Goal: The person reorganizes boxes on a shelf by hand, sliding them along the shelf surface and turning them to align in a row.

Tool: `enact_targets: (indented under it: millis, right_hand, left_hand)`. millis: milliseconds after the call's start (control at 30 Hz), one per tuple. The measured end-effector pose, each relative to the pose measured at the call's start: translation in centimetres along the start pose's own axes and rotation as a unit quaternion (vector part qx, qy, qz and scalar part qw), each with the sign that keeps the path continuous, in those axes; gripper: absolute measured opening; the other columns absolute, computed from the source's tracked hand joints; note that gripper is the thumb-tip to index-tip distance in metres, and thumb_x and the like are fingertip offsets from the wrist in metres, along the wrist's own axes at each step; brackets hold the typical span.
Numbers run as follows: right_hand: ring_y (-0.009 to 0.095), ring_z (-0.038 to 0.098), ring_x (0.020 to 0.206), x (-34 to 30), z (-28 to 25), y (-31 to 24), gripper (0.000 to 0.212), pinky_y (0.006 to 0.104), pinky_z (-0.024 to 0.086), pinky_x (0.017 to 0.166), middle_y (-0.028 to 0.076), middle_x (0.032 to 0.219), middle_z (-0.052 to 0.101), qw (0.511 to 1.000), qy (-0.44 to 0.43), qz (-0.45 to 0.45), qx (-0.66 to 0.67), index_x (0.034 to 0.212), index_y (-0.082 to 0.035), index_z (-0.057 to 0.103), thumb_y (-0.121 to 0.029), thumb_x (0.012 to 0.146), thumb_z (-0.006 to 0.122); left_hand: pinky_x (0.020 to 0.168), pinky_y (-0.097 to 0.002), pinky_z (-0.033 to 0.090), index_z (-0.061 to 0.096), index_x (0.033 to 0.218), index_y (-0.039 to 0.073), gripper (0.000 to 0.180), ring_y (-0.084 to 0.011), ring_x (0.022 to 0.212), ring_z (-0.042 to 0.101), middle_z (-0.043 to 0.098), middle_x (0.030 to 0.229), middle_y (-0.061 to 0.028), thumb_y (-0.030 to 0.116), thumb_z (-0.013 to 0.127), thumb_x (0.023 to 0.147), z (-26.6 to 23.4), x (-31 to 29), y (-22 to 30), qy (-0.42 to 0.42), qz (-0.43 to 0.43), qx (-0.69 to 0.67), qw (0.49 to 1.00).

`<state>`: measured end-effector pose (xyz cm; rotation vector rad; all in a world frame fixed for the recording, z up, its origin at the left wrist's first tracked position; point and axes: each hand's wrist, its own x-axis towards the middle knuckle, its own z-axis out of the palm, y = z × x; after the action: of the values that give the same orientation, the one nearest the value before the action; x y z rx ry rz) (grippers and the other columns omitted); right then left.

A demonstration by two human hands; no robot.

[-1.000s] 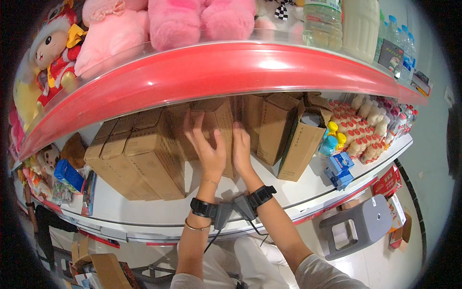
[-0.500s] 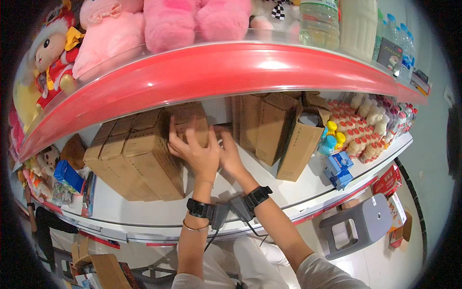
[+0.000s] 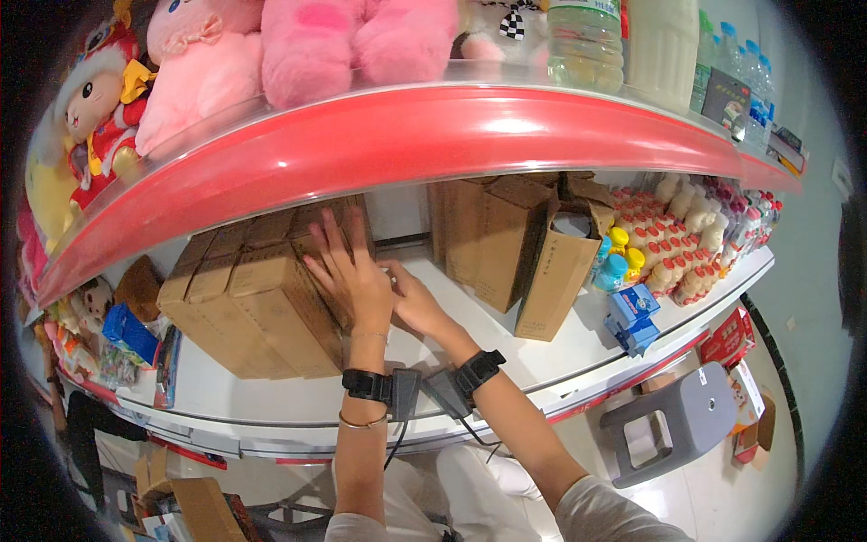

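My left hand (image 3: 350, 285) lies flat with spread fingers against the right side of a brown cardboard box (image 3: 327, 287) at the end of a tight row. More brown cardboard boxes (image 3: 257, 298) stand upright in that row, on the white shelf (image 3: 433, 348). Just to its right is my right hand (image 3: 417, 303), its fingers stretched leftward toward that same box and partly covered by the left hand. Whether its fingertips touch the box is hidden. Both wrists wear black straps with dark grey modules and cables.
A second group of brown boxes (image 3: 488, 244) stands to the right, an open-topped box (image 3: 558, 280) at its front. Beyond are small drink bottles (image 3: 673, 244) and blue cartons (image 3: 634, 316). A red-edged upper shelf (image 3: 433, 126) overhangs, holding plush toys. A grey stool (image 3: 677, 420) stands lower right.
The end box has shifted left against the row. Both hands have moved slightly left with it, and the left hand has turned flatter against its side.
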<state>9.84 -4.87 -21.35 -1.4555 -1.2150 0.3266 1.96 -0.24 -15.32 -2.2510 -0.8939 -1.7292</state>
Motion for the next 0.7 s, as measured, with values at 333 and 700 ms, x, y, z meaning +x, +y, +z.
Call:
enact_targets:
  millis: [333, 700]
  right_hand:
    - [0.033, 0.061, 0.085, -0.4, 0.1, 0.9, 0.039, 0.0395, 0.047, 0.075, 0.017, 0.093, 0.063, 0.999, 0.025, -0.008, -0.023, 0.118, -0.009, 0.045, -0.025, 0.083, 0.053]
    - [0.011, 0.057, 0.078, -2.7, -1.7, 3.3, 0.023, 0.0237, 0.045, 0.073, 0.009, 0.088, 0.061, 0.993, 0.003, 0.084, 0.083, 0.106, 0.001, 0.055, -0.008, 0.086, 0.046]
  left_hand:
    - [0.105, -0.0533, 0.013, 0.052, 0.119, 0.016, 0.043, -0.0304, 0.132, 0.025, 0.036, 0.137, -0.0092, 0.012, 0.054, 0.076, 0.0, -0.3, -0.2, 0.042, 0.045, 0.032, 0.998]
    - [0.102, -0.0558, 0.018, 0.053, 0.117, 0.019, 0.042, -0.0297, 0.131, 0.026, 0.032, 0.138, -0.0113, 0.005, 0.054, 0.078, -0.3, -0.5, -0.7, 0.031, 0.077, 0.047, 0.995]
